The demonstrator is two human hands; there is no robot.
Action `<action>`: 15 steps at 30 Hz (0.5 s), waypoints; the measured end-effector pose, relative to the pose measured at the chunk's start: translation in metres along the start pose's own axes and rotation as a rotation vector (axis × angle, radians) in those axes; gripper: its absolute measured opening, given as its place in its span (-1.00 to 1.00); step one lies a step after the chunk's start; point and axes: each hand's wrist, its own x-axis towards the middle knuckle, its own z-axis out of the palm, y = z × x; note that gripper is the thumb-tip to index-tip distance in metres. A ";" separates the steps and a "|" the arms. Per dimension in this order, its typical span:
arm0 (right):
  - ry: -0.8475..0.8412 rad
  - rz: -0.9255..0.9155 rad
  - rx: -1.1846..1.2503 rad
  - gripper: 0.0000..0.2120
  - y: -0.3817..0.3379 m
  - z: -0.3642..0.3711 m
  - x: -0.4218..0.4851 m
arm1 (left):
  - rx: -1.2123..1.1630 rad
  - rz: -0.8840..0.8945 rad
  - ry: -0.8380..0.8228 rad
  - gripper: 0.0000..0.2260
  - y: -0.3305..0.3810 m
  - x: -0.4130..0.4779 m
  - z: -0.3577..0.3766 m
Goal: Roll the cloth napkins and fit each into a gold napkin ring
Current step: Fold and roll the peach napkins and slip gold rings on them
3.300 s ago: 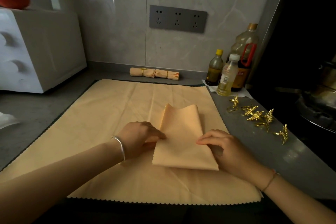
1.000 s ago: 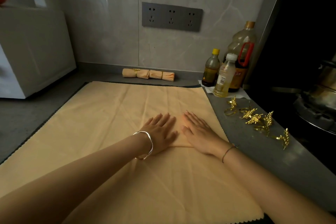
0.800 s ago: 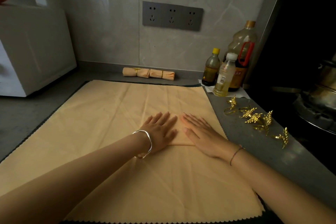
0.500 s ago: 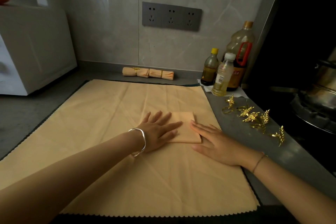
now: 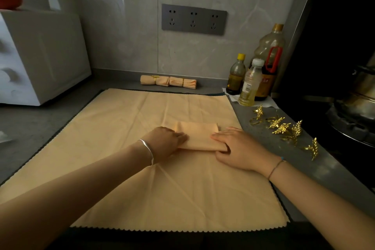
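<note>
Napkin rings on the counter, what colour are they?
Gold napkin rings, with leaf-like sprigs, seen clearly in the head view.

1. Near side was easy: just flat cloth [image 5: 142, 178] from the napkin [image 5: 197, 134] to the counter's [image 5: 36, 128] front edge.
2. Left had a strip of bare counter, then the white box [image 5: 44, 57] walled it off.
3. Back: two rolls [image 5: 168, 81] lay along the wall [image 5: 132, 36], with open cloth between them and the napkin.
4. Right was tight: rings [image 5: 284, 128] scattered just beside the cloth, bottles [image 5: 251, 83] bunched in the back corner, stove [image 5: 345, 126] beyond.
</note>
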 end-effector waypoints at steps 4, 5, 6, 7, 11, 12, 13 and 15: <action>0.125 0.036 0.100 -0.55 0.005 0.012 -0.005 | 0.021 0.008 0.080 -0.61 0.000 -0.005 -0.002; 0.145 0.022 0.100 -0.57 0.006 0.014 -0.008 | 0.021 0.010 0.100 -0.61 0.002 -0.010 -0.002; 0.169 0.000 0.097 -0.59 0.007 0.015 -0.012 | 0.018 0.037 0.167 -0.62 0.003 -0.015 -0.002; 0.205 -0.026 0.104 -0.60 0.008 0.016 -0.017 | 0.022 0.098 0.287 -0.63 0.003 -0.021 -0.001; 0.283 -0.117 0.231 -0.65 0.012 0.024 -0.036 | -0.111 0.159 0.462 -0.60 0.001 -0.040 0.017; 0.284 -0.123 0.246 -0.66 0.013 0.026 -0.038 | -0.155 0.140 0.469 -0.61 -0.001 -0.042 0.022; 0.288 -0.118 0.269 -0.67 0.014 0.028 -0.038 | -0.228 0.124 0.445 -0.61 -0.001 -0.044 0.021; 0.298 -0.084 0.348 -0.70 0.016 0.030 -0.034 | -0.352 0.067 0.423 -0.67 -0.001 -0.046 0.017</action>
